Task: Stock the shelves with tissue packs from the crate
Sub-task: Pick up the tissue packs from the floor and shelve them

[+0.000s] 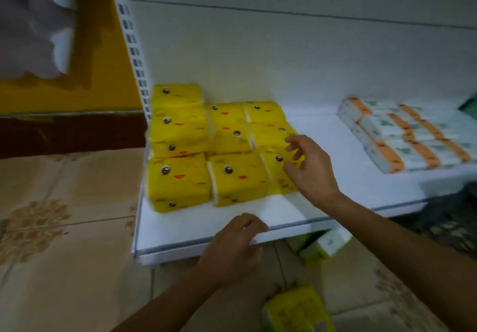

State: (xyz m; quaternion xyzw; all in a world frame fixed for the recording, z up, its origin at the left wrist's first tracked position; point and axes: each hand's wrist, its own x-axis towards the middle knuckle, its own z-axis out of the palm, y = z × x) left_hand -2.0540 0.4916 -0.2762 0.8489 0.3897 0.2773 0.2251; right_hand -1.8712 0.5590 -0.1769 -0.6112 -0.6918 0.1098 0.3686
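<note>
On the left end of the white shelf (pixel 335 151), in the head view, the yellow tissue packs (pixel 180 177) stand in a block of three columns, stacked from the back panel toward the front. The leftmost column rises one layer higher than the other two.

The right hand (pixel 312 169) is at the front-right pack (pixel 276 182), with thumb and bent fingers spread against its right side. Motion blur hides whether it pinches the pack or only touches it. The left hand (pixel 232 249) holds nothing from the stock. It rests on the shelf's front lip with its fingers curled over the edge, seemingly as a brace.

Further right on the same shelf, well apart from the yellow block, lie white and orange packs (pixel 402 135) in neat rows. A wide bare stretch of shelf separates the two groups.

Near the bottom edge a loose yellow pack (pixel 296 311) lies low by the tiled floor (pixel 64 228). The crate itself cannot be made out. More packs (pixel 327 244) show dimly beneath the shelf.

By my judgement the stocking is well under way but unfinished. A good block is placed, at least one pack waits below, and there is room to the right for more columns.
</note>
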